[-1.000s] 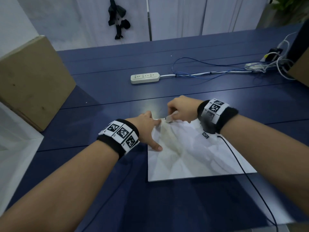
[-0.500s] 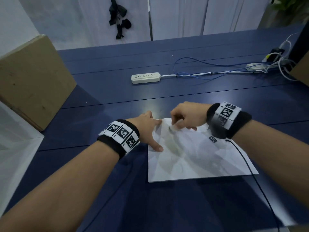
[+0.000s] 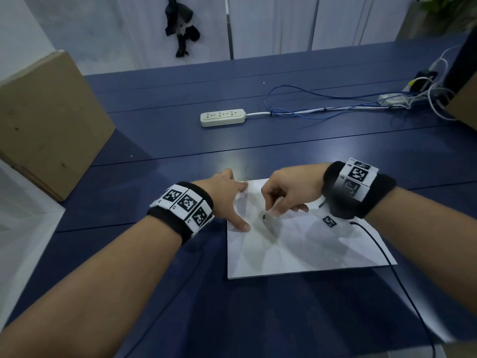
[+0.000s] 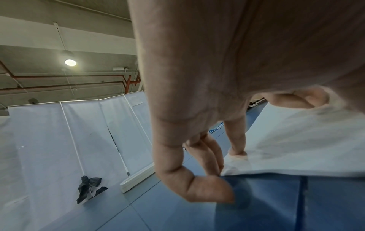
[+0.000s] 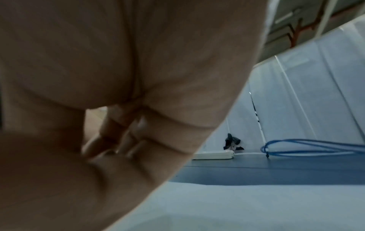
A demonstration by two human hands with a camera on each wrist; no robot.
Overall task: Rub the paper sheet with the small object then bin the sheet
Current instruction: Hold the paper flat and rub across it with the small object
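A creased white paper sheet (image 3: 296,249) lies flat on the blue table (image 3: 180,140) in front of me. My left hand (image 3: 227,200) presses straight fingers on the sheet's far left corner and left edge; in the left wrist view its fingertips (image 4: 237,154) rest on the paper sheet (image 4: 296,148). My right hand (image 3: 286,192) pinches a small grey-white object (image 3: 267,215) whose dark tip touches the sheet near its middle left. In the right wrist view the curled fingers (image 5: 126,140) hide the object.
A cardboard box (image 3: 49,120) stands at the left, a white container edge (image 3: 15,228) below it. A white power strip (image 3: 222,117) and blue cables (image 3: 322,104) lie further back. A black wrist cable (image 3: 387,262) runs across the sheet's right side.
My right hand has dragged the small object from the sheet's far left corner down toward me, along the paper. The left hand has stayed pressing the corner.
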